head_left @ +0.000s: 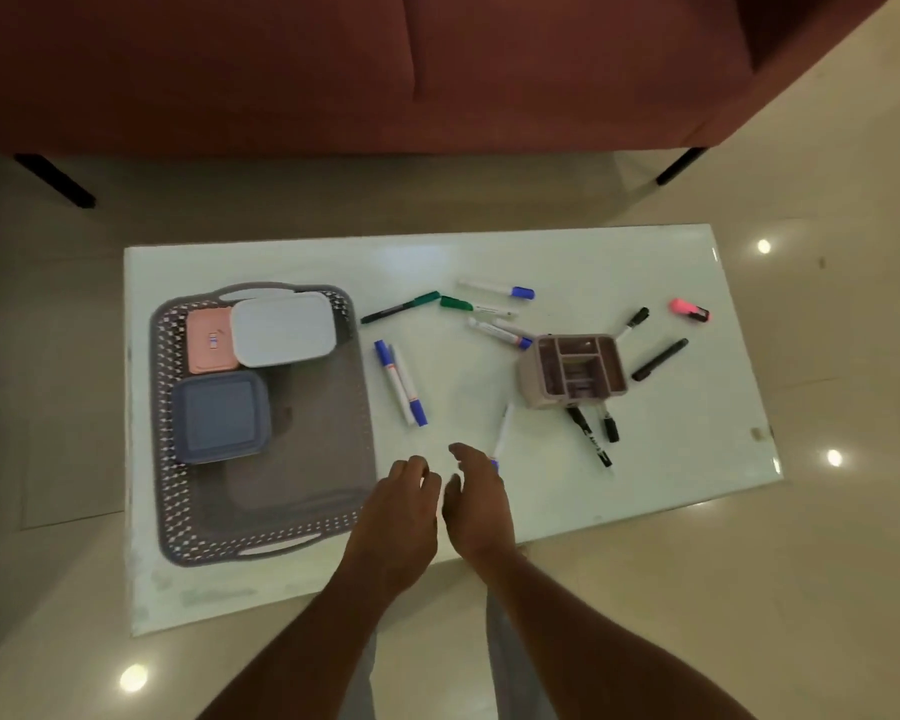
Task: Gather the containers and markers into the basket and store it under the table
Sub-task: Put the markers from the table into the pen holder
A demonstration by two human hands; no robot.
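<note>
A grey perforated basket (302, 522) lies on the left of the white table (567, 506). Inside it sit a pink container (206, 343), a white container (281, 327) and a blue container (219, 415). Several markers are scattered across the table: two blue-capped ones (401, 381) beside the basket, green ones (401, 306), black ones (660, 360) and a pink highlighter (689, 310). A mauve compartment organiser (572, 370) stands right of centre. My left hand (398, 517) and my right hand (476, 498) hover close together over the front edge, both holding nothing. A white marker (502, 431) lies by my right fingertips.
A dark red sofa (385, 70) on black legs stands beyond the table. Glossy beige floor tiles surround the table on all sides. The table's front edge runs just below my hands.
</note>
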